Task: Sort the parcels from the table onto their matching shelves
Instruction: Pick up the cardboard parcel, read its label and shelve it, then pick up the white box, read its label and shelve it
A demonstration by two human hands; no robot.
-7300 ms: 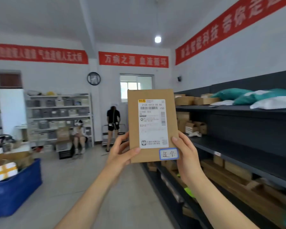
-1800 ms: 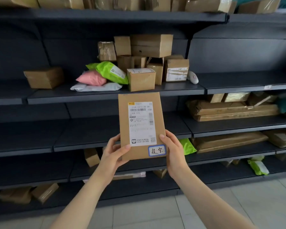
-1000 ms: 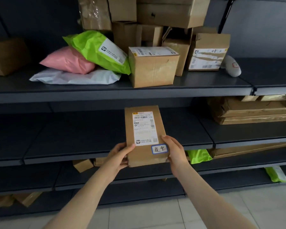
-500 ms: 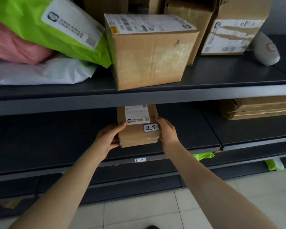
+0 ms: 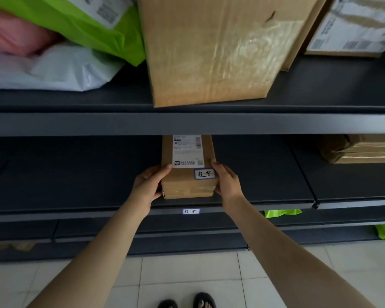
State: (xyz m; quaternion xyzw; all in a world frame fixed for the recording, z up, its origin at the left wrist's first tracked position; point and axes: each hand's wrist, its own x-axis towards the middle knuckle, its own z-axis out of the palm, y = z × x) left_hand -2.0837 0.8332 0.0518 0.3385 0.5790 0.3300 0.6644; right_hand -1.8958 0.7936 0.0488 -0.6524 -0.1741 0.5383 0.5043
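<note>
While the parcel (image 5: 188,174) lies on the shelf (image 5: 76,181), we grasp it. Our left hand (image 5: 148,185) and right hand (image 5: 226,182) clasp its sides.

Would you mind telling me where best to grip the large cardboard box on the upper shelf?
Probably the large cardboard box by its two side faces, reaching in from the front: it stands upright at the shelf edge, with parcels close on both sides.

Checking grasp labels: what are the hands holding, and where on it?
Both hands hold the brown parcel at its near end: left hand on its left side, right hand on its right, on the shelf.
</note>
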